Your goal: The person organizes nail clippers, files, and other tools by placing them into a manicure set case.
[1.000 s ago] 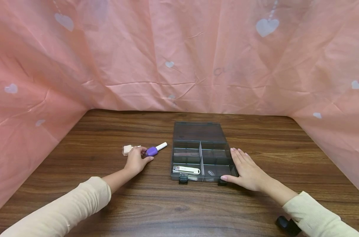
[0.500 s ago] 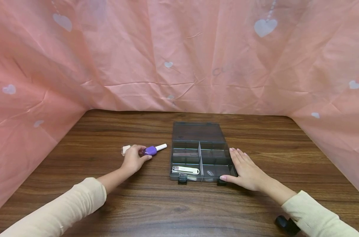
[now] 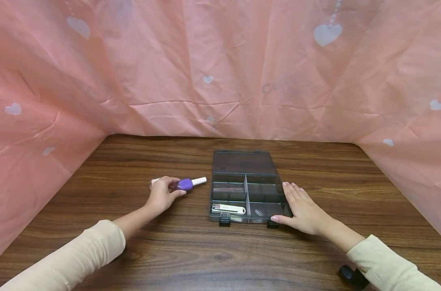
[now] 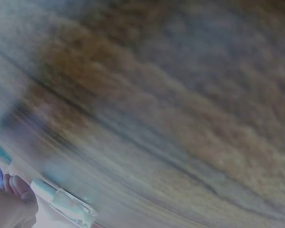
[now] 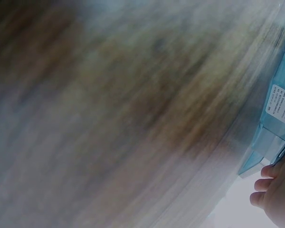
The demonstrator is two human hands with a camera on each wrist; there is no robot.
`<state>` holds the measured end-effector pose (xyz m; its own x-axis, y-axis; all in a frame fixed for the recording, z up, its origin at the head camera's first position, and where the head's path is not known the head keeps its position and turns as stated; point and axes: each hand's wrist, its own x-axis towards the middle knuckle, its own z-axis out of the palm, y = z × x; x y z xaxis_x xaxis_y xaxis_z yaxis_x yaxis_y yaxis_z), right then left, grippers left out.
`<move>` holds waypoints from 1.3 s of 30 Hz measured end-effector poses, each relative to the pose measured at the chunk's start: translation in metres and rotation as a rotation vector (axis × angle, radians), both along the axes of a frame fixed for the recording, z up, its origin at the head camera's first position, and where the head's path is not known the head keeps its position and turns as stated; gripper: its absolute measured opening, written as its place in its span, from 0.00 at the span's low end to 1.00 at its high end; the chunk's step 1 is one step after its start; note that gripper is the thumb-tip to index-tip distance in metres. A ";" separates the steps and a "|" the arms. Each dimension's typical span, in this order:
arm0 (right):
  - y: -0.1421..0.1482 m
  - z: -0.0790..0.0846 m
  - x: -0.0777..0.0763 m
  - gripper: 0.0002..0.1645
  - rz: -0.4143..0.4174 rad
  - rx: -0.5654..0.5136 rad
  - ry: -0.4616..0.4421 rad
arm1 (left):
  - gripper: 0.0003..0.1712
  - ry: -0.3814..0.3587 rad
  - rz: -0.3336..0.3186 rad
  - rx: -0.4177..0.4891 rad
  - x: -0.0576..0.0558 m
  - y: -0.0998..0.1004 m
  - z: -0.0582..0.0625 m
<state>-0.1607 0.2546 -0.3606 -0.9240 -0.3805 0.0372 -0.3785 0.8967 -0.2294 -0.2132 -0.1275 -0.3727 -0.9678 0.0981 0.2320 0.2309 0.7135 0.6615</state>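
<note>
My left hand [image 3: 161, 196] pinches a purple nail polish bottle [image 3: 184, 184] between thumb and fingers, low over the wood; its white cap points right toward the box. Behind that hand lies a pale nail polish bottle [image 4: 72, 205], mostly covered in the head view but plain in the left wrist view. A dark see-through divided box [image 3: 266, 209] has its lid [image 3: 243, 162] laid back. Against the box's right wall rest the straight fingers of my right hand [image 3: 308, 212], the thumb at its front corner. A white nail clipper [image 3: 228, 209] sits in the front left compartment.
In the back left compartment lies a flat brownish strip [image 3: 228, 189]. Small clear pieces [image 3: 258, 212] are in the front right one. A black object [image 3: 353, 277] is near the right sleeve. Pink curtain [image 3: 220, 81] surrounds the wooden table [image 3: 220, 254].
My left hand has shifted slightly left with the purple bottle and now hides more of the pale bottle. The right hand and the box have stayed in place.
</note>
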 end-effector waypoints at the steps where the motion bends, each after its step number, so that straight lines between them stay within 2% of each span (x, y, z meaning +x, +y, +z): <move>1: 0.000 0.000 0.000 0.61 0.000 0.001 0.002 | 0.22 0.002 -0.006 0.006 0.000 0.000 0.000; 9: 0.000 -0.001 -0.001 0.61 0.001 0.004 0.004 | 0.22 0.028 -0.028 0.037 0.002 0.003 0.002; 16: 0.000 -0.001 -0.001 0.61 0.003 0.005 0.004 | 0.22 0.020 -0.053 0.068 0.002 0.005 0.006; 29: 0.000 -0.001 0.000 0.62 0.002 0.006 0.007 | 0.21 0.063 -0.060 0.079 0.004 0.008 0.012; 34: 0.000 -0.001 0.000 0.62 0.002 0.001 0.001 | 0.20 0.062 -0.089 0.117 0.006 0.014 0.013; 39: 0.001 -0.001 0.000 0.61 -0.006 -0.009 -0.002 | 0.20 0.061 -0.089 0.142 0.008 0.023 0.014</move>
